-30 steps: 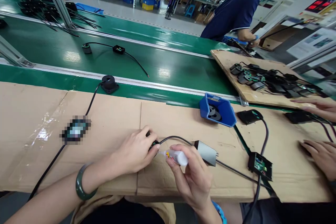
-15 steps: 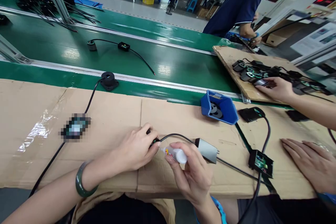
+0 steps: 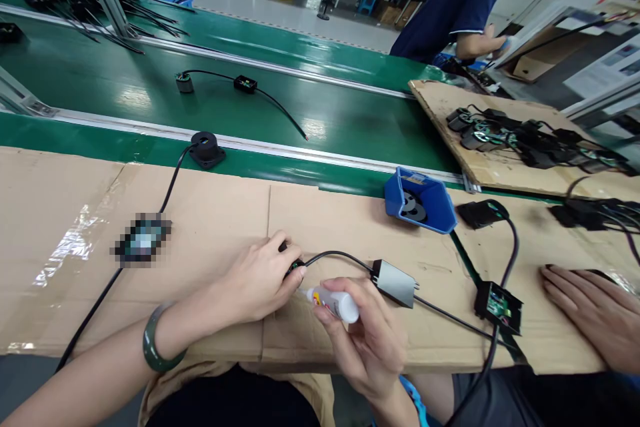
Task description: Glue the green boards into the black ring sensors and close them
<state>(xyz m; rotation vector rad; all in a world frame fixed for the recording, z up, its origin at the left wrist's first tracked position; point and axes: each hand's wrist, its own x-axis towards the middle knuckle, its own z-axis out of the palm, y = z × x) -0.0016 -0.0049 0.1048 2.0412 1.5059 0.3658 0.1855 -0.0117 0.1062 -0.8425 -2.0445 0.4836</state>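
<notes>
- The small black part (image 3: 294, 268) sits at the cardboard-covered worktop's (image 3: 220, 207) near middle, pinched in the left hand (image 3: 265, 280), mostly hidden by its fingers.
- The right hand (image 3: 370, 340) grips a white bottle (image 3: 339, 305), nozzle towards that part; whether the tip touches it, I cannot tell.
- A steady pinch, a close tip and a light squeeze should suit this best, with fingertips clear of the nozzle.
- A black cable (image 3: 336, 253) runs from the part to a grey housing (image 3: 395, 282), lying on the cardboard.
- Beyond are a blue bin (image 3: 447, 207) and a green conveyor (image 3: 280, 113).
- A co-worker's hand (image 3: 590, 310) rests flat at right; across the conveyor leans a person in navy (image 3: 445, 13).
</notes>
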